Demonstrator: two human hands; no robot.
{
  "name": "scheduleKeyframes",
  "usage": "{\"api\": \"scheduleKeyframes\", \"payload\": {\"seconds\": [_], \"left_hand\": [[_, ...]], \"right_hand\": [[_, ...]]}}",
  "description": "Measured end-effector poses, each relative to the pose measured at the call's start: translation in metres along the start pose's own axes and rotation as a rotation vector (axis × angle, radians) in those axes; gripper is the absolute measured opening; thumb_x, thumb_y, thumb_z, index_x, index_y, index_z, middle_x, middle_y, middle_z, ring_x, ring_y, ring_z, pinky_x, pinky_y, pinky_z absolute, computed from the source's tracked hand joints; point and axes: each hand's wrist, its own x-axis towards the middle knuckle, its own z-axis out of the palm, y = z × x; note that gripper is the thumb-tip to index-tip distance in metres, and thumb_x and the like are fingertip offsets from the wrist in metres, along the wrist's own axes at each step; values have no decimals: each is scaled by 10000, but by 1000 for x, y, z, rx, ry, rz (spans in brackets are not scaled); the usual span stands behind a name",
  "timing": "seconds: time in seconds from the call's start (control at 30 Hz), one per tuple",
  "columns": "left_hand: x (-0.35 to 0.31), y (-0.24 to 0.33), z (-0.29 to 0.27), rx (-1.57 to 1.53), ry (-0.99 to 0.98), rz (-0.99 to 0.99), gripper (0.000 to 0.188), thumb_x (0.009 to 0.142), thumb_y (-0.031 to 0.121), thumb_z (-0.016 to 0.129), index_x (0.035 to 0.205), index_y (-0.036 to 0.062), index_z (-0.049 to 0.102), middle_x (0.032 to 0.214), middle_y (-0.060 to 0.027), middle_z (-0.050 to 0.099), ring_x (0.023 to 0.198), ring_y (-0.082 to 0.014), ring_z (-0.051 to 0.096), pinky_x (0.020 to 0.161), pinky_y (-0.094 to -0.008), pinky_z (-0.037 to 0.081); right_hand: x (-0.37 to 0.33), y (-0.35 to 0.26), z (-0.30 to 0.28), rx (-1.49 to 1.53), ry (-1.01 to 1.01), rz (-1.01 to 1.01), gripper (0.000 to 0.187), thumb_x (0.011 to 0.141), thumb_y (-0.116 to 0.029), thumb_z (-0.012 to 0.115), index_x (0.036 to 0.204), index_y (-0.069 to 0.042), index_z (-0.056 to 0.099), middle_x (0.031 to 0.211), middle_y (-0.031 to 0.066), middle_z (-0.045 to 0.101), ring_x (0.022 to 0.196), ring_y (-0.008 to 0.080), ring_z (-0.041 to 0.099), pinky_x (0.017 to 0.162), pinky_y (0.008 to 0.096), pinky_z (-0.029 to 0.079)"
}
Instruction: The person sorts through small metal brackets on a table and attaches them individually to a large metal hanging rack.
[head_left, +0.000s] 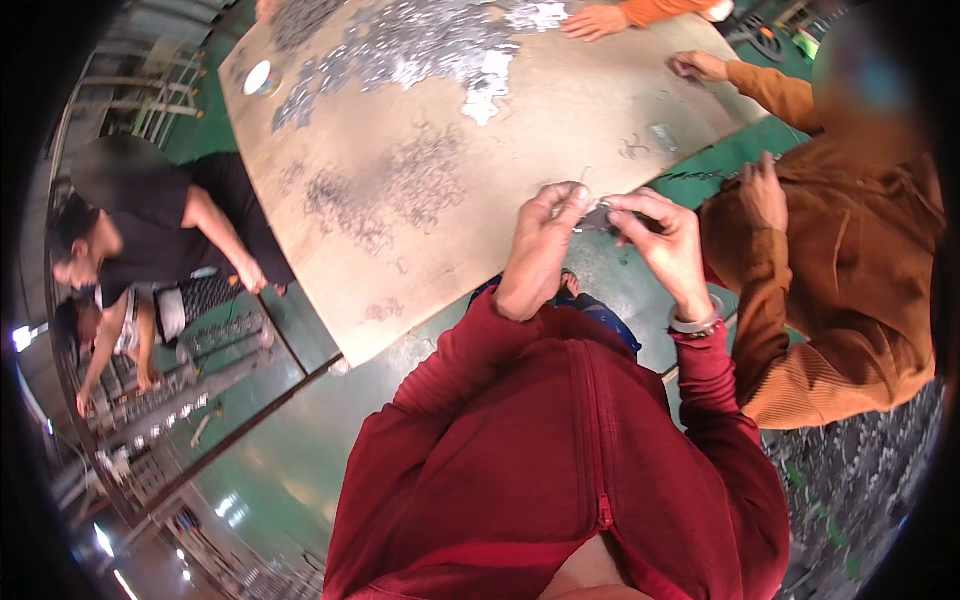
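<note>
Over the near edge of a large tan table (480, 190), my two hands meet around a small dark metal piece (594, 217). My left hand (545, 240) pinches it between thumb and forefinger from one side. From the other side my right hand (662, 240), with a bracelet at the wrist, has its thumb and fingers closed on the same piece. A thin wire-like bit stands up between the fingertips, too small to make out. Loose thin dark wire pieces (425, 175) lie scattered on the table beyond my left hand.
Many flat silvery metal pieces (400, 60) cover the far tabletop, beside a small white-topped container (260, 78). A co-worker in a brown jacket (840, 270) is close on my right. Another person in black (150, 230) is at the left. Dark parts (850, 490) are heaped lower right.
</note>
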Motion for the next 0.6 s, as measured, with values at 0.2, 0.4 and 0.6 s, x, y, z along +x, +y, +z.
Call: {"api": "scheduleKeyframes", "payload": {"seconds": [0.2, 0.4, 0.6], "left_hand": [[-1, 6, 17, -35, -70, 20, 239, 907, 185, 516, 1010, -29, 529, 872, -36, 548, 805, -87, 491, 750, -235, 399], [-15, -5, 24, -89, -198, 76, 182, 902, 148, 513, 1004, 7, 564, 920, -12, 547, 884, -85, 475, 813, -236, 362], [-20, -14, 33, -65, -152, 58, 176, 889, 137, 531, 976, -4, 592, 934, -7, 555, 876, -79, 471, 815, -235, 352]], "right_hand": [[-11, 5, -3, 9, 81, 5, 160, 789, 38, 583, 938, 15, 636, 798, 23, 580, 648, 62, 532, 580, 191, 437], [-30, 5, -14, 59, 98, 60, 162, 791, 35, 583, 947, 29, 630, 876, 49, 606, 726, 90, 558, 675, 220, 454], [-42, 10, -19, 62, 73, 44, 171, 792, 27, 584, 956, 26, 631, 859, 62, 605, 779, 99, 556, 704, 229, 444]]}}
